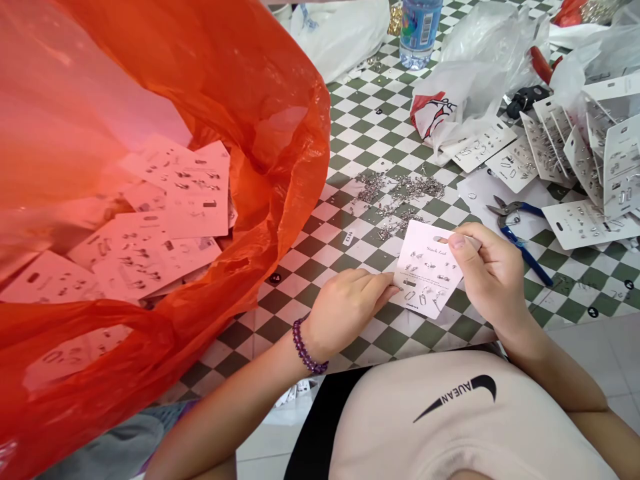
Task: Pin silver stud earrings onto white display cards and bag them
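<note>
A white earring card (429,273) with several small metal earrings is held up over the checkered table (370,147). My right hand (487,270) pinches its upper right corner between thumb and fingers. At the card's left edge is my left hand (347,307), fingers closed together, their tips touching the edge near an earring; whether they grip something tiny cannot be made out. Beyond the card lie loose small metal earring pieces (413,189). Blue-handled pliers (525,250) rest to the right of my right hand.
A large open orange plastic bag (295,167) with several earring cards (197,193) inside fills the left. More carded earrings (583,223) pile up at the right. Plastic bags (470,87), a water bottle (419,33) and a black-and-red tool (527,99) stand or lie at the back.
</note>
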Available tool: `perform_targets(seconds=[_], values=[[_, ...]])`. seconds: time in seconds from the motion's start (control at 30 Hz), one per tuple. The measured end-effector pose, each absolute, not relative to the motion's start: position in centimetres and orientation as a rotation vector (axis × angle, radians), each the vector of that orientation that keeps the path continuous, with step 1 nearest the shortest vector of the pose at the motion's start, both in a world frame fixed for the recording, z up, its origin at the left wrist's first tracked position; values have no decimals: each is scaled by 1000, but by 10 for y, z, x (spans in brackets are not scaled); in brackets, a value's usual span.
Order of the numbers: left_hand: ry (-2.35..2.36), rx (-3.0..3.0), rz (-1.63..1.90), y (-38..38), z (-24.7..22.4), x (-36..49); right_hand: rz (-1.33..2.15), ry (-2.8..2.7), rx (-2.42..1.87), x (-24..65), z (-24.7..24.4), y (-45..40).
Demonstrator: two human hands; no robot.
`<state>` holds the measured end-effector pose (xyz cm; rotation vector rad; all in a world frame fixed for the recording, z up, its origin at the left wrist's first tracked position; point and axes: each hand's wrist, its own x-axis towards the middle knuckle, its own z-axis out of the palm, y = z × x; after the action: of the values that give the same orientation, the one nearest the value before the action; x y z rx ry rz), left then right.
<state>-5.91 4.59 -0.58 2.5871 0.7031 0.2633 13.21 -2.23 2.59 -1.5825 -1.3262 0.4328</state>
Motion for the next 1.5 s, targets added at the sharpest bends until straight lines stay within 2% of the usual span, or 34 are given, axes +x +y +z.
perform_targets(seconds=[0.63, 0.83, 1.1, 1.5], values=[[713, 2760, 402, 50, 2, -61, 319, -1309, -1612, 137, 19, -23], [739, 2657, 504, 49, 4, -62, 314, -1301, -1591, 136, 19, -23], [759, 2355, 187, 48, -2, -55, 340, -1336, -1526, 129, 21, -23], [790, 2283, 234, 44, -4, -54, 392, -1320, -1450, 123, 21, -22]])
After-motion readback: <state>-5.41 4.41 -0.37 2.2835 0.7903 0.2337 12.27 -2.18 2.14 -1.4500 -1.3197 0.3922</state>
